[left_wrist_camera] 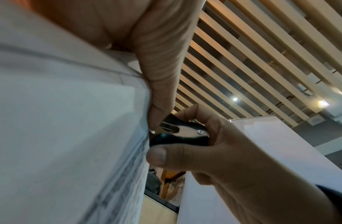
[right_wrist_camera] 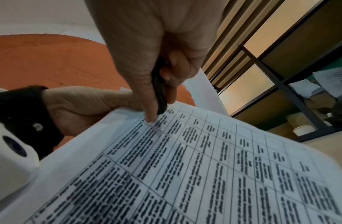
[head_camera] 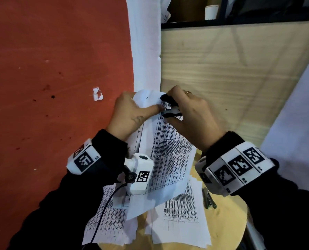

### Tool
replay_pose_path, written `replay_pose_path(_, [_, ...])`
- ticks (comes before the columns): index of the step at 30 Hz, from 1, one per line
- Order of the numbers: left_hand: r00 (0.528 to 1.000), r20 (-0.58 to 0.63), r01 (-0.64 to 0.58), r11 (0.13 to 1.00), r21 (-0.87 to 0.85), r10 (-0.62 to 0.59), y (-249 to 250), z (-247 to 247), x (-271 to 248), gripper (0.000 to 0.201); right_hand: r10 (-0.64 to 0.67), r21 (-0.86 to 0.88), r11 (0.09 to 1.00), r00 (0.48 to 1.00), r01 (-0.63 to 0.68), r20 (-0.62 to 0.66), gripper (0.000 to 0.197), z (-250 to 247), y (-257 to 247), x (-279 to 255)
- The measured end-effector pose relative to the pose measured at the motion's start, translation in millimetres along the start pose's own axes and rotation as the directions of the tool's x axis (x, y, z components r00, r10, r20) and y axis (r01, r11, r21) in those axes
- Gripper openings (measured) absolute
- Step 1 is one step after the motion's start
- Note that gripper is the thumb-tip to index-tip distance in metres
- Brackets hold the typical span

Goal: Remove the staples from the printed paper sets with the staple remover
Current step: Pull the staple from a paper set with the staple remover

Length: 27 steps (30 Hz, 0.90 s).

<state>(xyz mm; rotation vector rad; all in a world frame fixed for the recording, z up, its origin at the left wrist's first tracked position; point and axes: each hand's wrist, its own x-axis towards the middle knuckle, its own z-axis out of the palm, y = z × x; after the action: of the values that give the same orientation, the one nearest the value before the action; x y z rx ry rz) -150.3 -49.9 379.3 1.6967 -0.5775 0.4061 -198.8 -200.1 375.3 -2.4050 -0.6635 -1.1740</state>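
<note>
I hold a printed paper set (head_camera: 170, 148) up above a round wooden table. My left hand (head_camera: 132, 112) grips its top corner, thumb on the printed face and fingers behind the folded-back sheet. My right hand (head_camera: 189, 112) squeezes a black and chrome staple remover (head_camera: 170, 108) whose claws bite the paper's top corner beside my left thumb. In the left wrist view the staple remover (left_wrist_camera: 181, 133) sits between my right thumb and fingers, tips against the paper's edge (left_wrist_camera: 143, 136). The right wrist view shows the black staple remover (right_wrist_camera: 159, 94) over the printed table page (right_wrist_camera: 204, 166). The staple itself is hidden.
More printed sheets (head_camera: 182, 210) lie spread on the round wooden table (head_camera: 227, 224), with a dark green pen (head_camera: 209, 196) near its right side. A torn paper scrap (head_camera: 97, 94) lies on the red floor. A pale wooden panel (head_camera: 231, 69) stands ahead.
</note>
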Motion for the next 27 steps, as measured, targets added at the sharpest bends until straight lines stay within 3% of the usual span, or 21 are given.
replay_pose_path(3, [1.000, -0.007, 0.029, 0.999, 0.020, -0.029, 1.7, -0.8, 0.6, 0.046, -0.043, -0.026, 0.999, 0.999, 0.043, -0.001, 0.037, 1.8, 4.0, 0.7])
replay_pose_path(9, [0.996, -0.008, 0.094, 0.996, -0.013, -0.094, 3.8, 1.2, 2.2, 0.064, -0.071, -0.086, 0.994, 0.997, 0.070, -0.008, 0.032, -5.4, 1.0, 1.8])
replay_pose_path(13, [0.994, -0.006, 0.113, 0.993, -0.018, -0.113, 2.9, 1.6, 4.0, 0.056, -0.100, -0.087, 0.991, 0.995, 0.098, -0.021, 0.030, -7.7, 1.9, 0.5])
replay_pose_path(17, [0.994, 0.018, 0.105, 0.994, -0.014, -0.105, 3.4, 2.3, 4.1, 0.066, -0.095, -0.084, 0.992, 0.995, 0.092, -0.035, 0.029, -6.3, 3.4, -1.5])
replay_pose_path(22, [0.990, 0.095, 0.108, 0.991, -0.074, -0.101, 7.5, 2.6, 0.1, 0.043, -0.138, -0.136, 0.982, 0.989, 0.131, -0.045, 0.027, -5.9, 3.2, -0.9])
replay_pose_path(24, [0.990, 0.083, 0.123, 0.989, -0.080, -0.116, 4.0, 2.0, 1.0, 0.054, -0.150, -0.159, 0.977, 0.988, 0.142, -0.042, 0.026, -6.1, 2.3, -0.1])
replay_pose_path(26, [0.987, 0.067, 0.150, 0.985, -0.089, -0.144, 0.7, 1.8, 2.5, 0.079, -0.158, -0.190, 0.970, 0.987, 0.150, -0.028, 0.024, -6.3, 1.9, 0.4])
replay_pose_path(27, [0.986, 0.078, 0.155, 0.983, -0.095, -0.148, 0.6, 1.8, 2.9, 0.080, -0.162, -0.204, 0.967, 0.987, 0.154, -0.022, 0.023, -6.3, 2.3, 0.4])
